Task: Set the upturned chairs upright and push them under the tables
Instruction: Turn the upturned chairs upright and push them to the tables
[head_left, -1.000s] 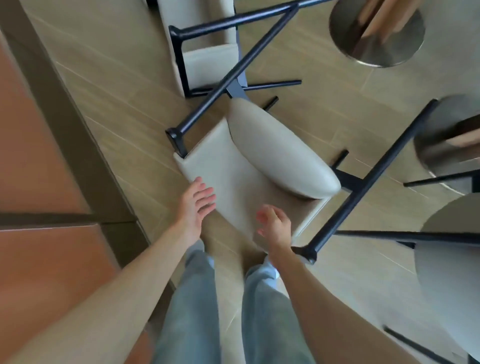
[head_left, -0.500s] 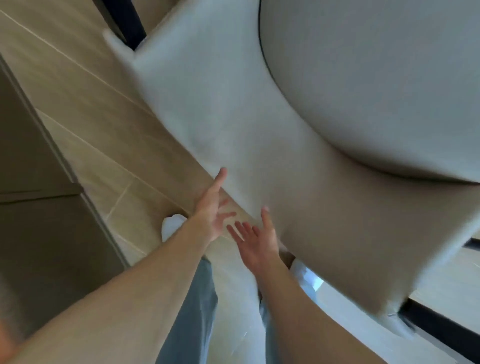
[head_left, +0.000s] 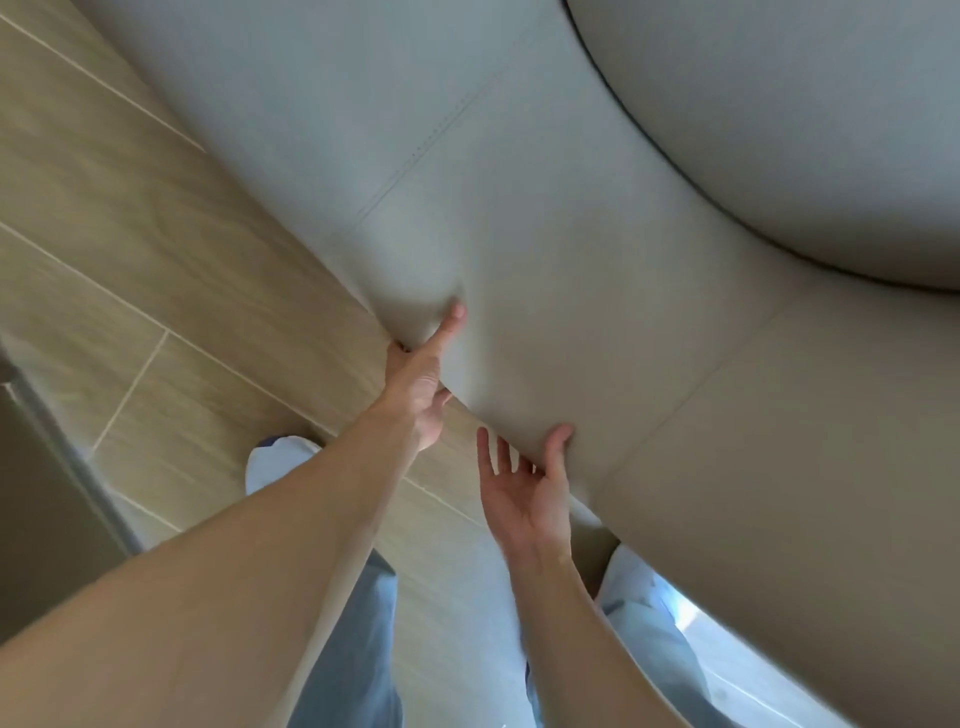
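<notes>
Both hands clamp the near edge of the chair back (head_left: 519, 260), left hand (head_left: 421, 384) pinching it and right hand (head_left: 524, 488) cupping beneath, probably to tip it upright.

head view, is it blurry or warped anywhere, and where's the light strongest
Head view: wide-angle bending curves the chair back and the floor's tile lines; the near forearms look oversized; the hands, left and right, are fairly sharp at the chair edge; brightest patch lies bottom right by the jeans; soft shadow under the chair.
</notes>
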